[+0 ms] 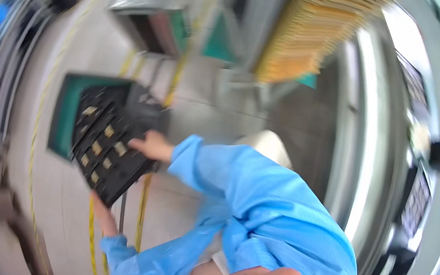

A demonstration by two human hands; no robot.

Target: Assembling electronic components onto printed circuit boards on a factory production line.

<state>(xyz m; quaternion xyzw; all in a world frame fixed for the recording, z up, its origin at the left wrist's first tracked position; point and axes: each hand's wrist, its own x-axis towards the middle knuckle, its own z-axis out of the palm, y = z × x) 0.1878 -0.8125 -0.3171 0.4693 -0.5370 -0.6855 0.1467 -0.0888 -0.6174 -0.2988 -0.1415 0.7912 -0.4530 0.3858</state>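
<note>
— Pale workshop floor (201, 110) with yellow lines (91, 232) fills the frame; a stack of tan sheets (309, 29) hangs blurred at the upper middle. What's in hand?

— A black compartmented tray (109, 147), left of centre, tilted, carried over a green bin (66, 110); it looks mid-carry to me.

— The hands?

— Right hand (152, 145) grips the tray's upper edge, fingers closed on it; left hand (101, 208) clasps the lower corner, fingers hidden.

— Next?

— Probably a level, two-handed set-down; small tan parts (101, 146) sit in several pockets.

both hands (151, 145) outstretched, fingers closed, blue sleeves
</note>
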